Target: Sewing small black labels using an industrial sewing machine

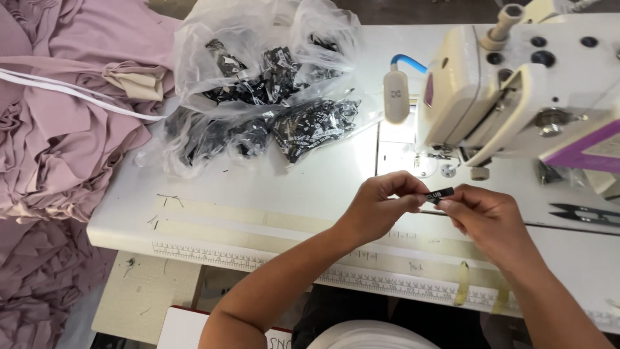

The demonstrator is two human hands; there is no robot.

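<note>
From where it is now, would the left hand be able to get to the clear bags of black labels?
Probably yes. The left hand is pinching a small black label together with the right hand, but bare white table lies between it and the clear bags of black labels; nothing blocks the way.

Small woven label (440, 193) between the fingertips: black with white lettering. Clear plastic bags (258, 84) up and left of the hands: transparent, packed with more black-and-white labels. Heaped soft fabric (58, 142) far left of the hands: dusty mauve-pink, crossed by a narrow white elastic strip (71, 94). Flat sewing table (310, 187) under the hands: white, edged near the wrists with a cream tape ruler (219, 253) bearing fine dark tick marks. Sewing machine (516, 84) above the right hand (487, 216): cream body, purple panel, black knobs. Small lamp (396, 95) above the left hand (381, 203): white head, blue neck. Thread snips (584, 213) right of the hands: black.
</note>
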